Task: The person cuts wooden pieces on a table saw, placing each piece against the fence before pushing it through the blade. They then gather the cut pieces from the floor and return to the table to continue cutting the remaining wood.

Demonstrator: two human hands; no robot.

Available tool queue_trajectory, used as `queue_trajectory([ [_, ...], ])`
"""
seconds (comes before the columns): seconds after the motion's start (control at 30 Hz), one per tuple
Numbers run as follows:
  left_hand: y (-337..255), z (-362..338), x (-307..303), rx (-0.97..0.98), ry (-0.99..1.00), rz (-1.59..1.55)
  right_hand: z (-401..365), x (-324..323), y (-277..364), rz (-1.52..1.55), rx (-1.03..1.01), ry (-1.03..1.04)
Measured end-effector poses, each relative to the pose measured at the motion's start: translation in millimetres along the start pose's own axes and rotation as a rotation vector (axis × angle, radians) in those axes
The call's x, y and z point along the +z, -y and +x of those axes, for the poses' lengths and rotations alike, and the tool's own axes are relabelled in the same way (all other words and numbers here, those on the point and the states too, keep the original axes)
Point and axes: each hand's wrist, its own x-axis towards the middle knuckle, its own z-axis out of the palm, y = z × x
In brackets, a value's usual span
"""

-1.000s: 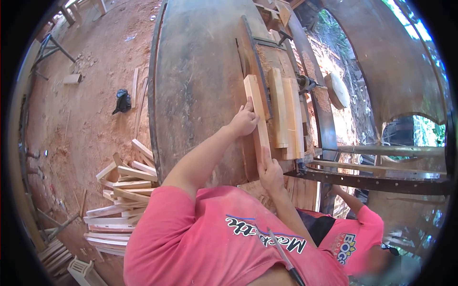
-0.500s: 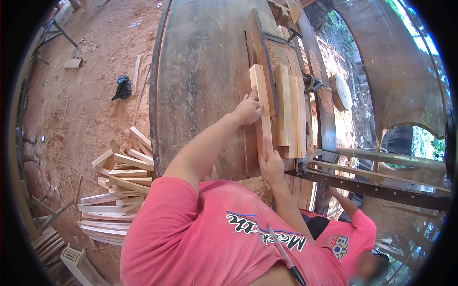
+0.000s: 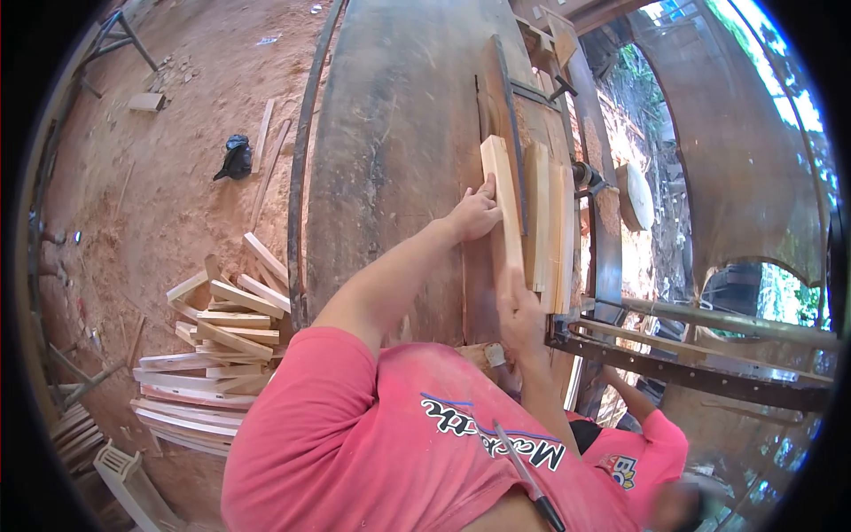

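A pale wooden bar (image 3: 505,199) lies lengthwise on the worn machine table (image 3: 381,133), beside a long dark metal guide (image 3: 514,133). My left hand (image 3: 476,215) grips the bar's left side around its middle, the index finger stretched along it and the other fingers curled. At the near end, my right hand (image 3: 521,310) is closed around the bar; motion blurs its fingers. Right of the guide rest more light wooden pieces (image 3: 537,213), side by side. The bar's near end is hidden by my right hand.
A heap of cut wooden pieces (image 3: 226,324) lies on the dirt floor to the left, near a black plastic bag (image 3: 235,158). Another person in a pink shirt (image 3: 651,452) is at the lower right. A dark perforated metal beam (image 3: 691,363) crosses the right side.
The whole view has shifted, so the table and bar appear farther right and lower. My right hand has moved slightly forward along the bar. My left hand keeps its place on it.
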Motion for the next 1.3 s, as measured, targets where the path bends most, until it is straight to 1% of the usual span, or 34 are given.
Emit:
queue_trajectory([
  [0.03, -3, 1, -3, -0.004, -0.009, -0.006, 7, -11, 2, -0.011, -0.105, -0.102],
  [0.07, -7, 4, -5, 0.015, -0.025, -0.031, 13, -24, 4, -0.015, -0.109, -0.095],
  [0.13, -14, 8, -8, 0.035, -0.042, -0.065, 31, -72, 35, -0.049, -0.017, -0.083],
  [0.3, -33, 27, -22, 0.046, -0.108, -0.116, 94, -137, 61, -0.018, 0.056, -0.095],
  [0.33, -34, 30, -23, 0.043, -0.114, -0.119, 110, -152, 75, -0.060, 0.105, -0.057],
  [0.37, -35, 35, -25, 0.062, -0.136, -0.126, 127, -153, 67, -0.051, -0.026, -0.160],
  [0.4, -36, 39, -25, 0.080, -0.156, -0.131, 144, -163, 71, -0.088, -0.049, -0.172],
  [0.43, -37, 43, -24, 0.076, -0.203, -0.158, 160, -174, 77, -0.124, -0.004, -0.116],
  [0.47, -38, 47, -26, 0.073, -0.208, -0.162, 177, -184, 81, -0.161, 0.040, -0.061],
  [0.5, -40, 51, -30, 0.053, -0.189, -0.160, 194, -192, 82, -0.133, 0.024, -0.027],
  [0.57, -42, 56, -34, 0.030, -0.171, -0.161, 229, -203, 79, -0.106, 0.008, 0.012],
  [0.63, -42, 62, -37, 0.032, -0.148, -0.145, 264, -211, 75, -0.091, -0.087, 0.053],
  [0.67, -42, 66, -38, 0.032, -0.149, -0.147, 281, -215, 71, -0.093, -0.088, 0.054],
  [0.73, -42, 73, -39, -0.010, -0.178, -0.152, 311, -217, 68, -0.138, -0.217, 0.073],
  [0.87, -36, 85, -42, -0.035, -0.212, -0.125, 347, -212, 85, -0.077, -0.143, 0.068],
  [0.93, -32, 94, -41, -0.077, -0.222, -0.111, 367, -202, 78, 0.038, -0.057, -0.102],
  [0.97, -33, 95, -39, -0.069, -0.221, -0.108, 374, -201, 70, 0.031, -0.029, -0.108],
  [1.0, -34, 93, -40, -0.071, -0.196, -0.061, 367, -202, 67, 0.033, -0.033, -0.118],
  [1.07, -35, 84, -39, -0.065, -0.166, -0.003, 323, -206, 61, 0.020, -0.161, -0.115],
  [1.13, -32, 66, -28, -0.024, -0.152, 0.043, 236, -200, 73, 0.057, -0.095, -0.088],
  [1.17, -30, 54, -20, -0.004, -0.142, 0.066, 204, -195, 60, -0.016, -0.021, -0.006],
  [1.2, -28, 41, -11, 0.018, -0.129, 0.090, 163, -179, 44, 0.058, 0.008, -0.005],
  [1.23, -27, 29, -5, 0.042, -0.118, 0.114, 120, -161, 39, -0.122, -0.038, -0.088],
  [1.27, -26, 13, -1, 0.058, -0.108, 0.123, 76, -145, 49, 0.012, 0.097, -0.028],
  [1.3, -22, -4, -1, 0.126, -0.071, 0.188, 46, -129, 53, -0.072, 0.291, 0.094],
])
